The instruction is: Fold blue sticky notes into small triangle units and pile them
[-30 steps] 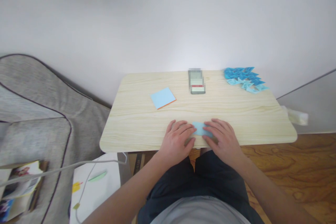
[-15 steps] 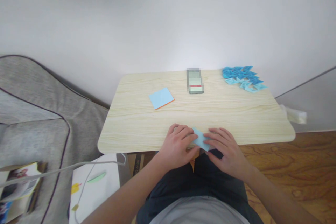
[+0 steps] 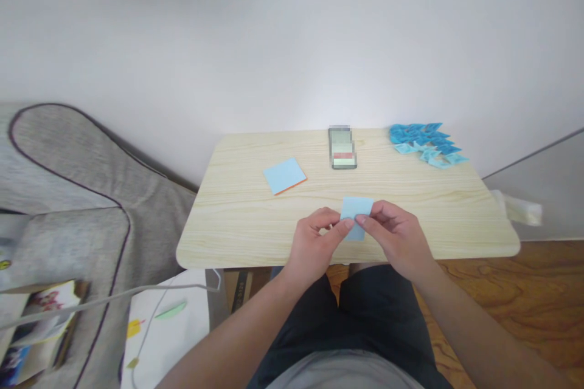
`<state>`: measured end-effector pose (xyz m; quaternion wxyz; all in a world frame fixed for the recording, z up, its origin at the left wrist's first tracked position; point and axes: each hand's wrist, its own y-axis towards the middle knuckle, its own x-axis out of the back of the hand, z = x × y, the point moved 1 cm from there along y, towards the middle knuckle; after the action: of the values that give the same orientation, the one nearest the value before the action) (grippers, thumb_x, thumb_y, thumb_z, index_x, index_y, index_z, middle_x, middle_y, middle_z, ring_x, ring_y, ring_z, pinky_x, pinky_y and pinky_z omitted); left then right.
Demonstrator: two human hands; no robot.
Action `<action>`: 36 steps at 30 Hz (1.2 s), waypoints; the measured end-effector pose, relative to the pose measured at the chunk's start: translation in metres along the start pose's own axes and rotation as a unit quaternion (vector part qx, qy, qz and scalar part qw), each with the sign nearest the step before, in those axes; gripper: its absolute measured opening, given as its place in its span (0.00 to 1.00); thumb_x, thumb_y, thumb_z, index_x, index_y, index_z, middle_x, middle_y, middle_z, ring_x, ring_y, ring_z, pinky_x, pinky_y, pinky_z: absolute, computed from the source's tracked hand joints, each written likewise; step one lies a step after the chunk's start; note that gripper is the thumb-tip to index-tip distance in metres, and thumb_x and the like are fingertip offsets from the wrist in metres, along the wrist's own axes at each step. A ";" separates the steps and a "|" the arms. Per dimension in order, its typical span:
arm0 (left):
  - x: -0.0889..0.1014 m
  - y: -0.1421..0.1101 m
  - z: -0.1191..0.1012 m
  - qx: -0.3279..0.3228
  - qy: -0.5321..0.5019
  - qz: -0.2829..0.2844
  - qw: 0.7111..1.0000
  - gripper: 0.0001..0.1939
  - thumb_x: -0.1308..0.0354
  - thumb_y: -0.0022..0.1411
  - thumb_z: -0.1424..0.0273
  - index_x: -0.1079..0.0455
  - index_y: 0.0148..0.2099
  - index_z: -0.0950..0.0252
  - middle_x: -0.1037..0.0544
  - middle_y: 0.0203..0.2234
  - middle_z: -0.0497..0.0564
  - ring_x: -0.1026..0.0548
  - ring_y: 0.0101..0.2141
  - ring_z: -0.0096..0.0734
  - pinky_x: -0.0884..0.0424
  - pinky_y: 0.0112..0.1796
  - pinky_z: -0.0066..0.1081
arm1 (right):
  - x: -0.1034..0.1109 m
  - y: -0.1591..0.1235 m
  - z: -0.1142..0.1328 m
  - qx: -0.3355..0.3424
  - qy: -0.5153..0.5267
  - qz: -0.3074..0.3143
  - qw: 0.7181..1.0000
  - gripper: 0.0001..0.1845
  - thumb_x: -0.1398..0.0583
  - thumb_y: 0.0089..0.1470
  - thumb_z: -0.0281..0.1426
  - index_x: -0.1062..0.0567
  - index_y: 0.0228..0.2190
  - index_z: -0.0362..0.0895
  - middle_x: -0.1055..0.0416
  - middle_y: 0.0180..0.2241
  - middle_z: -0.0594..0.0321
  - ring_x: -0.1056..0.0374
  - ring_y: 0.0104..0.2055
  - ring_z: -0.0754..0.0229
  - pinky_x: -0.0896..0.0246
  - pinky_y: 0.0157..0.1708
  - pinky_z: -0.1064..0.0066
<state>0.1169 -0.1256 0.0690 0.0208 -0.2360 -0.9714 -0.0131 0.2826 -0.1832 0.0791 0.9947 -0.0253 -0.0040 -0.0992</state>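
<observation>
A light blue sheet of paper (image 3: 357,206) is held up between both hands above the table's near edge, with what looks like a crease across it. My left hand (image 3: 318,242) pinches its left side, thumb on the front face. On the right side, my right hand (image 3: 400,236) grips it with the thumb in front and fingers behind. A stack of light blue paper (image 3: 285,175) with an orange lower edge lies farther back to the left. Folded blue paper pieces (image 3: 422,138), dark and light, are bunched at the back right.
A phone (image 3: 342,147) lies at the back middle of the pale wooden table (image 3: 237,219), against the wall. To the left are a grey sofa (image 3: 86,225), a white surface (image 3: 173,328) and a cable (image 3: 159,287). A white object (image 3: 520,206) is beyond the right edge.
The paper has gone from lying at the table's near edge under my fingers to being raised and gripped in both hands. The view has shifted slightly.
</observation>
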 end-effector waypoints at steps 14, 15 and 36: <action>0.008 0.059 -0.025 0.018 -0.138 -0.083 0.987 0.12 0.31 0.59 0.62 0.20 0.32 0.67 0.22 0.24 0.48 0.29 0.27 0.25 0.31 0.32 0.27 | 0.010 0.045 0.030 0.095 0.020 -0.042 0.994 0.21 0.34 0.60 0.35 0.28 0.55 0.52 0.20 0.33 0.65 0.25 0.35 0.59 0.27 0.40 0.64; 0.008 0.068 -0.030 0.013 -0.159 -0.090 0.983 0.12 0.31 0.58 0.62 0.21 0.32 0.67 0.22 0.24 0.48 0.29 0.27 0.24 0.31 0.32 0.27 | 0.011 0.050 0.037 0.132 0.006 -0.051 0.990 0.22 0.36 0.62 0.34 0.29 0.56 0.54 0.20 0.35 0.64 0.24 0.37 0.58 0.27 0.42 0.63; 0.030 0.179 -0.118 -0.105 -0.165 0.054 0.979 0.11 0.32 0.61 0.63 0.22 0.37 0.66 0.23 0.29 0.49 0.26 0.32 0.29 0.29 0.37 0.30 | 0.024 0.161 0.125 0.269 -0.085 0.002 0.959 0.05 0.36 0.62 0.34 0.19 0.38 0.50 0.22 0.41 0.61 0.26 0.43 0.55 0.30 0.45 0.63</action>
<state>0.1765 0.0430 0.1907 -0.1637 -0.2881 -0.9405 -0.0746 0.3372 -0.0240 0.1966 0.9609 0.2351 -0.1153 -0.0901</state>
